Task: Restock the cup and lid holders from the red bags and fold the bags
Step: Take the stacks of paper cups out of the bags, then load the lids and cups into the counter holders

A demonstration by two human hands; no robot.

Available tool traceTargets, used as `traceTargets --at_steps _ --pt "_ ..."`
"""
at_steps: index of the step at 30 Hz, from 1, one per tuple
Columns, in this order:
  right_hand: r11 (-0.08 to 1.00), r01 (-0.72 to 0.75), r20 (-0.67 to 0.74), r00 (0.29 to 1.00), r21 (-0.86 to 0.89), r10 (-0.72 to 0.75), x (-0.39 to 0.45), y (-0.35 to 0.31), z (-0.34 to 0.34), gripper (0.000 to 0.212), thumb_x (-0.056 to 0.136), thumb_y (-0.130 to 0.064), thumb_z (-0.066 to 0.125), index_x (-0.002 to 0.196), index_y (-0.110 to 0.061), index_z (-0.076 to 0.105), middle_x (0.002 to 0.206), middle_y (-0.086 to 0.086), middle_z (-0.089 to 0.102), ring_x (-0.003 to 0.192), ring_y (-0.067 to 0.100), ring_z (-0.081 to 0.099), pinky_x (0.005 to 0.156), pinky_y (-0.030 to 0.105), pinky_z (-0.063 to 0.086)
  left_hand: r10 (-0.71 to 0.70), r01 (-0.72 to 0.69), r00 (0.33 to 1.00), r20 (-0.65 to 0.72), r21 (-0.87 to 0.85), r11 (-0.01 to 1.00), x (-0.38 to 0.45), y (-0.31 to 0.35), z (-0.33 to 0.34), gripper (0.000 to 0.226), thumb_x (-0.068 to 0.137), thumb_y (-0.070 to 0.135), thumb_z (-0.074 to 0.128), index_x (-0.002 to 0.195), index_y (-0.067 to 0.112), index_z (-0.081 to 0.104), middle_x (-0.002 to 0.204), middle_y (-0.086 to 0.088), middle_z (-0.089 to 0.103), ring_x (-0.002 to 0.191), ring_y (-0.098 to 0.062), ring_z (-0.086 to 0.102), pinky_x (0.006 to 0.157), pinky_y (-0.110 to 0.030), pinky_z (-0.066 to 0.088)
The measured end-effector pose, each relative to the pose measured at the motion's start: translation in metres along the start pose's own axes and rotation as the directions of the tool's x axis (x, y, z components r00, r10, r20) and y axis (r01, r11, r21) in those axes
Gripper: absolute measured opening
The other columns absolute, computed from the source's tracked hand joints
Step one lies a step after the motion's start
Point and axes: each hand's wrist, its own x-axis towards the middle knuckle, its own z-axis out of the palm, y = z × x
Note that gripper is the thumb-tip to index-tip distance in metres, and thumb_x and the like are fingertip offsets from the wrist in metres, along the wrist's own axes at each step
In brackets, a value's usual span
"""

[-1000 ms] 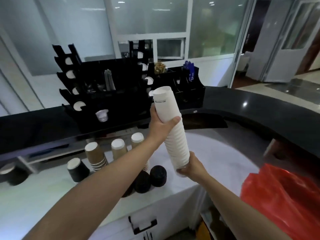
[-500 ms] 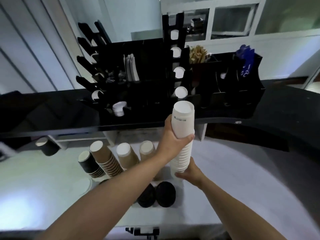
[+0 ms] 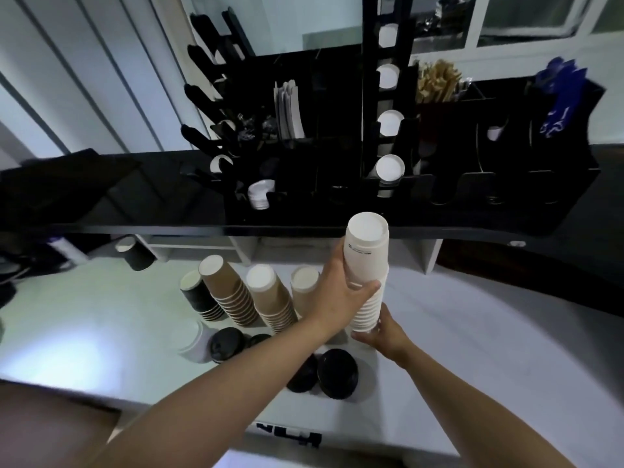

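Observation:
A tall stack of white paper cups (image 3: 367,265) stands upside down, held in the air over the white counter (image 3: 101,332). My left hand (image 3: 341,292) grips the stack around its upper middle. My right hand (image 3: 381,329) holds its lower end from below. Behind it, on the black ledge, stands the black cup and lid holder (image 3: 388,130), with white cup bottoms showing in its slots. No red bag is in view.
Brown cup stacks (image 3: 233,292) and a black cup stack (image 3: 199,298) lean on the counter to the left. Black lids (image 3: 337,373) and a white lid (image 3: 189,336) lie near my arms. White lids (image 3: 260,194), sleeves and stirrers sit in the holder.
The view has turned left and down, so the red bag has left the frame. Both hands have carried the white cup stack closer to the holder's front and more upright.

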Motion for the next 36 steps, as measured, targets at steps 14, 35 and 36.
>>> traceTargets --at_steps 14,35,36 --pt "0.994 -0.075 -0.046 0.996 -0.082 0.071 -0.027 -0.013 0.008 0.067 0.082 -0.024 0.083 0.138 -0.032 0.048 0.128 -0.008 0.061 0.122 0.013 0.055 0.091 0.016 0.048 0.091 -0.104 0.989 0.116 0.116 0.988 -0.032 -0.041 -0.038 0.079 0.088 0.054 0.071 0.150 0.045 0.023 0.156 0.012 0.039 0.138 -0.004 0.039 0.110 -0.031 0.038" --pt "0.906 -0.230 -0.246 0.958 -0.357 0.147 -0.084 0.009 0.127 0.087 0.073 -0.040 0.086 0.143 -0.023 0.036 0.145 0.004 0.035 0.130 0.025 0.044 0.106 0.036 0.043 0.173 -0.572 0.759 0.628 0.517 0.637 -0.090 -0.217 -0.058 0.047 0.098 0.035 0.049 0.144 0.026 0.048 0.155 0.000 0.033 0.145 -0.027 0.026 0.118 -0.043 0.028" --pt "0.897 -0.244 -0.255 0.955 -0.369 0.154 -0.084 0.013 0.130 0.095 0.072 -0.042 0.086 0.148 -0.024 0.032 0.151 0.007 0.030 0.134 0.028 0.042 0.109 0.041 0.043 0.142 -0.571 0.754 0.641 0.533 0.624 -0.091 -0.221 -0.057 0.050 0.098 0.035 0.048 0.147 0.027 0.044 0.159 -0.002 0.028 0.148 -0.029 0.022 0.120 -0.044 0.023"
